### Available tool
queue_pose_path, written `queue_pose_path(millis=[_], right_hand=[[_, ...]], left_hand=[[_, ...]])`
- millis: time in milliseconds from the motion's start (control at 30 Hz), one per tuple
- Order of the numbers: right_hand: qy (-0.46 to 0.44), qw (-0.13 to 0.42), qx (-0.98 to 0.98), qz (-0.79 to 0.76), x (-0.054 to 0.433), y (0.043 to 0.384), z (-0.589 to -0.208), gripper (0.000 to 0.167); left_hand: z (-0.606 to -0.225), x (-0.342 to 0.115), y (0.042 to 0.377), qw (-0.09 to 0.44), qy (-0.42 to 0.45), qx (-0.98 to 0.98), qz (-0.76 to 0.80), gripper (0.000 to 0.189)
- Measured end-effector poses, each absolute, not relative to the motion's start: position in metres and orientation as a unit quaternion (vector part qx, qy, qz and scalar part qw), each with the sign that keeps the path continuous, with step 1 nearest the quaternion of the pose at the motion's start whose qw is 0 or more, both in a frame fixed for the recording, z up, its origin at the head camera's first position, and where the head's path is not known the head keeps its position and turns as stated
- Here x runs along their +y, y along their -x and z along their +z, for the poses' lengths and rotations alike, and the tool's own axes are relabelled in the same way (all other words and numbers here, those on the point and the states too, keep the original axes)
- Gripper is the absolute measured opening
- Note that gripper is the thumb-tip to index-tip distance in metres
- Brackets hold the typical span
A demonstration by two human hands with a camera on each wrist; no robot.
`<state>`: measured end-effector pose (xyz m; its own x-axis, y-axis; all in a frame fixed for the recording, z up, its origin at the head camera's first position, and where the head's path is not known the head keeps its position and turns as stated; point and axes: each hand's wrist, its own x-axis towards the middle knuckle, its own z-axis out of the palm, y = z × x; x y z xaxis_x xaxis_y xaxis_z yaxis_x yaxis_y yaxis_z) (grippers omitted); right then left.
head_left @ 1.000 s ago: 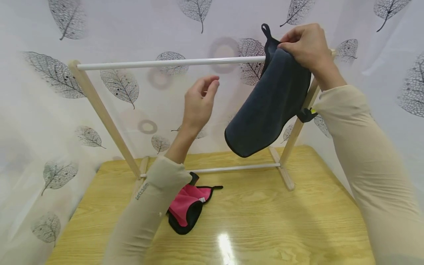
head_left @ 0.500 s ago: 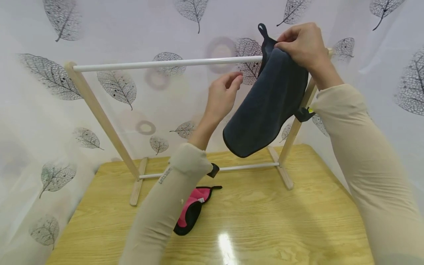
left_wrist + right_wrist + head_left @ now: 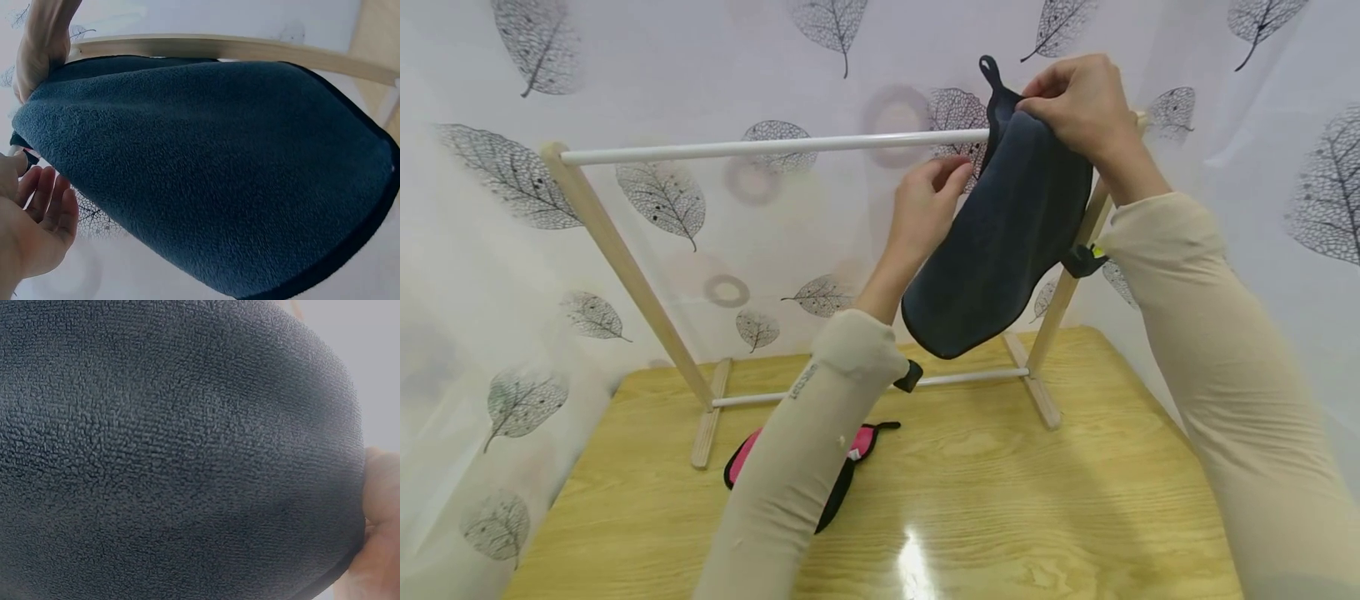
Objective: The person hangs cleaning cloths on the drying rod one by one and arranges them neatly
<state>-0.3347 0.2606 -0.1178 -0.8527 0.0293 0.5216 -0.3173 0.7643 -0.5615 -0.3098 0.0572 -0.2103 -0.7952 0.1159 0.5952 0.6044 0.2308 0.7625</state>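
Note:
A dark blue-grey towel (image 3: 1000,242) with black edging hangs draped over the right part of the white rod (image 3: 760,147). Its black loop (image 3: 989,71) sticks up above the rod. My right hand (image 3: 1078,104) pinches the towel's top fold between thumb and fingers. At the towel's left edge, just under the rod, is my left hand (image 3: 925,204), with loosely bent fingers. The left wrist view shows the left fingers (image 3: 53,200) beside the towel's dark trim. In the right wrist view plush fabric (image 3: 175,437) fills most of the picture, with part of the right hand (image 3: 378,519) at its edge.
Wooden posts (image 3: 632,275) and a low white bar (image 3: 973,377) make up the rack on the wood-grain table (image 3: 1000,500). A pink towel with black trim (image 3: 862,442) lies on it, partly hidden behind the left sleeve (image 3: 805,450). A leaf-patterned curtain (image 3: 820,250) stands behind.
My left hand has moved right and slightly up, to the dark towel's left edge. The right hand keeps its pinch on the fold. The left sleeve now covers more of the pink towel's middle.

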Motion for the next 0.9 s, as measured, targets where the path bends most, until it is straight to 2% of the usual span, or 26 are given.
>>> queue_pose_path(millis=[733,900], right_hand=[[-0.082,0.266,-0.906,0.318,0.26,0.333,-0.118,0.012],[-0.082,0.265,-0.907,0.318,0.261,0.334,-0.118,0.017]], left_hand=[[-0.201,0.074,0.31,0.196,0.251,-0.779,-0.54,0.023],[-0.202,0.071,0.309,0.198,0.247,-0.781,-0.539,0.023]])
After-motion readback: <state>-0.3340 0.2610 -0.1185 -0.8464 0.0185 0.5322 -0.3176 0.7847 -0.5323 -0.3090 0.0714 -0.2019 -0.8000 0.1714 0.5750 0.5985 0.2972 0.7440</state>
